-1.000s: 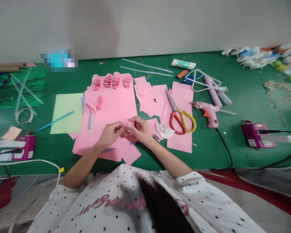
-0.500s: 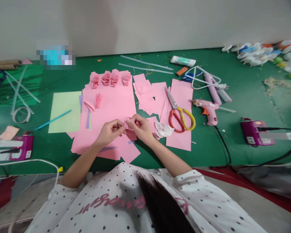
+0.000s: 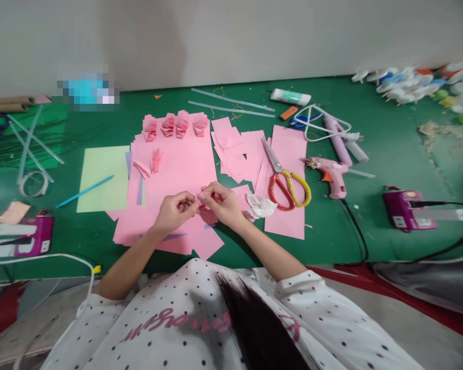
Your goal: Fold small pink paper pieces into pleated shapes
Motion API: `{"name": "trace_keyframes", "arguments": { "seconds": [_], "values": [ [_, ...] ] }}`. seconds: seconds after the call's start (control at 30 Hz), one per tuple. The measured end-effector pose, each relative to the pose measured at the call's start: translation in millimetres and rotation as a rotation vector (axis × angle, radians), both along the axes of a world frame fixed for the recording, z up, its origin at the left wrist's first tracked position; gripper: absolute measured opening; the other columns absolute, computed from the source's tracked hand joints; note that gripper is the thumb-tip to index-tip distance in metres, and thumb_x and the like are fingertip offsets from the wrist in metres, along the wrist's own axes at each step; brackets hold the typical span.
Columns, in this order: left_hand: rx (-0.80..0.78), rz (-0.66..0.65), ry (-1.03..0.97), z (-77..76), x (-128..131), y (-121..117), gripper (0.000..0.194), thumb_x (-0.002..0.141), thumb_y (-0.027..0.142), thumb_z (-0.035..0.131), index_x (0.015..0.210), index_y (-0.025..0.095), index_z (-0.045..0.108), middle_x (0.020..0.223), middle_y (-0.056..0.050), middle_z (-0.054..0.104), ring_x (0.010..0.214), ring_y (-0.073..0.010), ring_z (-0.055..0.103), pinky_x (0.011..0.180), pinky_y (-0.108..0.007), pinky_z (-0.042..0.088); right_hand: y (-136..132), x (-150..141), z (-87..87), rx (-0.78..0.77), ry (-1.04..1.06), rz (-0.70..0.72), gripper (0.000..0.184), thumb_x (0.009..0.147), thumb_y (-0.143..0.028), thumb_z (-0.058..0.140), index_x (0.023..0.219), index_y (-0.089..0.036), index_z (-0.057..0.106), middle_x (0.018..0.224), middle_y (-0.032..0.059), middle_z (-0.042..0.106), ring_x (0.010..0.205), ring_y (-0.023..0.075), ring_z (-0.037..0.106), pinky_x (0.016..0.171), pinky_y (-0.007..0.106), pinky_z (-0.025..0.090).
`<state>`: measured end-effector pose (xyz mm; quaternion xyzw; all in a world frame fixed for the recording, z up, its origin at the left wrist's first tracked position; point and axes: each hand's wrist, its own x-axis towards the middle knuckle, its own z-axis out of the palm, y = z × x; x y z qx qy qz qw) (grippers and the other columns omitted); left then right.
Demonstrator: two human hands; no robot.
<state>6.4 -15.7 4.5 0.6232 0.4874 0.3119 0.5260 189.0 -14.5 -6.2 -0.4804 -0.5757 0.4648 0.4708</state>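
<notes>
Over the stack of pink paper (image 3: pixel 173 174) my left hand (image 3: pixel 176 209) and my right hand (image 3: pixel 224 205) meet, fingertips close together. Both pinch a small piece of pink paper (image 3: pixel 201 197), mostly hidden by my fingers. At the far edge of the stack stand several folded pink paper pieces (image 3: pixel 181 125). Two thinner folded pieces (image 3: pixel 156 160) lie nearer on its left. To the right of my right hand are a crumpled white tissue (image 3: pixel 261 205) and several loose pink paper squares (image 3: pixel 229 146).
Scissors (image 3: pixel 285 177) with red and yellow handles lie on pink sheets. A pink glue gun (image 3: pixel 332 174) trails a black cord. A blue pencil-like stick (image 3: pixel 85 190) rests on green paper (image 3: pixel 100 159). Purple power boxes (image 3: pixel 407 209) stand at both sides; a glue stick (image 3: pixel 290 97) lies at the back.
My fingers shift slightly around the small pink paper piece, which showed more plainly half a second ago. The whole view has moved a little; the table objects stay in place.
</notes>
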Motion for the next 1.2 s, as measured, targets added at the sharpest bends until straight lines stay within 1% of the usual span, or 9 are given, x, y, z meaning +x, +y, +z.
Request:
{"name": "trace_keyframes", "arguments": {
  "seconds": [0.17,0.3,0.43,0.5,0.7,0.93,1.07,1.13,1.2],
  "values": [
    [0.054,0.015,0.022,4.3,1.6,-2.7,0.025,0.089,0.037,0.067,0.077,0.016,0.064,0.062,-0.001,0.069,0.047,-0.0066,0.043,0.047,-0.020,0.033,-0.3,0.3,-1.9,-0.002,0.038,0.042,0.044,0.087,-0.064,0.065,0.074,-0.022,0.067,0.071,0.0011,0.062,0.073,0.0165,0.057,0.070,0.032,0.046],
    [0.050,0.028,-0.003,3.8,4.5,-6.1,0.026,0.089,0.038,0.066,0.074,0.017,0.060,0.061,0.001,0.066,0.047,-0.0062,0.042,0.047,-0.020,0.031,-0.6,2.9,-3.2,-0.039,0.001,0.033,0.041,0.082,-0.063,0.072,0.082,-0.022,0.069,0.072,-0.0009,0.058,0.069,0.0150,0.054,0.067,0.030,0.044],
    [0.036,0.004,0.000,5.2,6.4,-7.3,0.028,0.091,0.040,0.065,0.076,0.017,0.060,0.062,0.000,0.067,0.046,-0.0058,0.038,0.047,-0.020,0.031,-1.0,3.4,-4.1,0.000,0.008,0.033,0.041,0.084,-0.059,0.072,0.070,-0.022,0.063,0.069,-0.0003,0.056,0.076,0.0175,0.058,0.074,0.033,0.047],
    [0.039,-0.003,0.005,6.5,7.1,-7.4,0.029,0.091,0.041,0.065,0.076,0.017,0.060,0.063,0.000,0.068,0.046,-0.0058,0.037,0.046,-0.020,0.030,-1.3,2.5,-4.8,0.030,0.028,0.017,0.042,0.086,-0.057,0.071,0.066,-0.022,0.059,0.068,-0.0004,0.055,0.074,0.0172,0.056,0.076,0.034,0.048],
    [0.086,-0.014,0.033,5.4,5.1,-7.0,0.028,0.091,0.042,0.064,0.078,0.017,0.062,0.064,0.000,0.069,0.047,-0.0062,0.040,0.048,-0.020,0.032,-2.0,1.0,-5.9,0.034,0.026,0.001,0.050,0.083,-0.063,0.070,0.061,-0.023,0.052,0.067,-0.0006,0.052,0.072,0.0172,0.053,0.074,0.035,0.049],
    [0.203,-0.043,0.155,5.8,2.4,-6.4,0.029,0.096,0.040,0.060,0.077,0.018,0.062,0.064,0.000,0.068,0.053,-0.0086,0.048,0.054,-0.021,0.037,-3.3,2.5,-1.7,-0.061,0.098,0.063,0.038,0.086,-0.059,0.070,0.080,-0.022,0.067,0.078,0.0017,0.065,0.076,0.0165,0.061,0.072,0.032,0.048],
    [0.293,-0.066,0.216,4.3,3.9,-6.2,0.030,0.096,0.041,0.058,0.077,0.018,0.062,0.068,0.000,0.068,0.058,-0.0103,0.052,0.059,-0.023,0.041,-4.1,3.8,-0.6,-0.036,0.097,0.046,0.039,0.085,-0.056,0.073,0.070,-0.021,0.063,0.070,-0.0004,0.061,0.068,0.0147,0.057,0.070,0.031,0.047],
    [0.274,-0.057,0.205,4.3,3.7,-6.3,0.031,0.096,0.045,0.058,0.080,0.019,0.064,0.069,-0.001,0.069,0.059,-0.0108,0.053,0.059,-0.023,0.041,-4.5,4.4,-0.3,-0.007,0.089,0.033,0.039,0.084,-0.055,0.074,0.067,-0.021,0.063,0.067,-0.0009,0.059,0.067,0.0148,0.055,0.070,0.032,0.047],
    [0.142,-0.071,0.152,6.2,3.1,-6.5,0.035,0.096,0.051,0.057,0.085,0.018,0.064,0.071,-0.001,0.070,0.059,-0.0107,0.054,0.059,-0.023,0.042,-5.1,4.7,0.3,0.008,0.103,0.016,0.038,0.085,-0.055,0.074,0.069,-0.022,0.066,0.068,-0.0001,0.061,0.068,0.0157,0.056,0.070,0.033,0.048]
  ]
}}
